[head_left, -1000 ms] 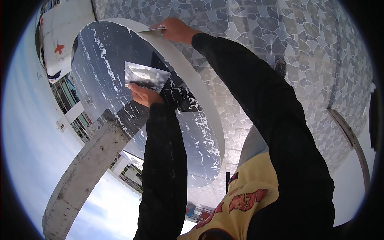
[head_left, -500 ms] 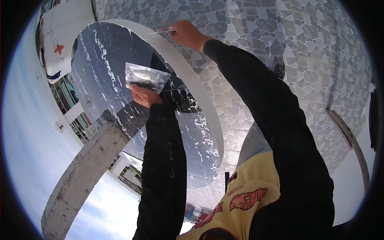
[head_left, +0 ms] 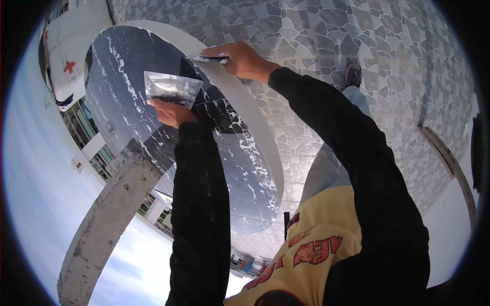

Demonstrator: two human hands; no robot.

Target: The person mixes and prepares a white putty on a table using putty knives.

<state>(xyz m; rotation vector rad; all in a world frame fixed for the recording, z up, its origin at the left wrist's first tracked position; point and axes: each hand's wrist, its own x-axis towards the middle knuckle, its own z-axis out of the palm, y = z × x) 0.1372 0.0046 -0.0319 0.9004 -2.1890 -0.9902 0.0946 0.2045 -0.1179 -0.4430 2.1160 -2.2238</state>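
My left hand (head_left: 174, 112) grips the edge of a flat, shiny metal plate (head_left: 171, 90) smeared with pale material, held over a dark round slab (head_left: 120, 66) with white streaks. In my right hand (head_left: 246, 60) is a thin flat blade tool (head_left: 208, 58) with whitish smears. The blade lies close to the pale thick rim (head_left: 227, 76) of the slab; whether it touches is unclear. The fingers of both hands are closed.
A rough concrete beam (head_left: 109, 219) runs from the slab to the lower left. Stone-patterned paving (head_left: 326, 56) spreads at the upper right, with a shoe (head_left: 353, 75) on it. A white surface with a red cross (head_left: 69, 67) shows at the upper left.
My right hand and its blade have moved down and a little right. My left hand and the plate have shifted left and slightly up. More of a leg shows behind the shoe.
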